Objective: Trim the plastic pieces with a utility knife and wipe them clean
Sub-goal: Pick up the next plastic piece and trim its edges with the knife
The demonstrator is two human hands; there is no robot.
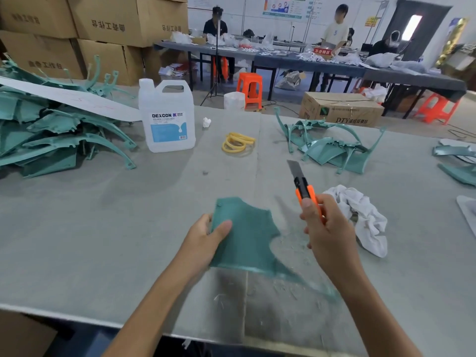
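Note:
My left hand (206, 238) grips the left edge of a teal plastic piece (247, 235), thumb on top, and holds it just above the grey table (103, 228). My right hand (327, 230) holds an orange utility knife (304, 191) upright, its blade extended and pointing up and away, to the right of the piece and not touching it. A crumpled white cloth (365, 217) lies on the table just right of my right hand. Pale plastic shavings (283, 287) are scattered on the table below the piece.
A big pile of teal pieces (51, 135) lies at the left, a smaller pile (332, 145) at the right rear. A clear jug of liquid (167, 117) and yellow rings (238, 143) stand mid-table. Cardboard boxes, orange stools and seated or standing people are behind.

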